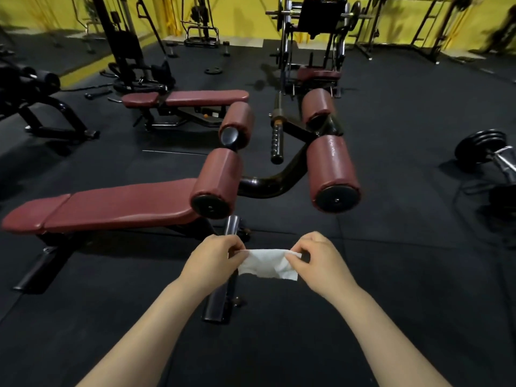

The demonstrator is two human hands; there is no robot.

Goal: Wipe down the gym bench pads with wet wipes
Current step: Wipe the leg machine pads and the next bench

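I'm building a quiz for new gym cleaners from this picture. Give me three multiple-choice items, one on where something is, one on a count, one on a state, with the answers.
1. Where is the wet wipe?
A. Draped on the bench pad
B. Stretched between both hands, above the floor
C. Lying on the floor mat

2. How many maroon roller pads does the near bench carry at its foot end?
A. Two
B. Four
C. Six

3. What is the left hand doing?
A. Pinching the wipe's edge
B. Resting flat on the bench
C. Hanging empty

Answers:
1 B: the left hand and right hand each hold one end.
2 B: four rollers sit in two pairs on the black frame.
3 A: its fingers close on the wipe's left edge.
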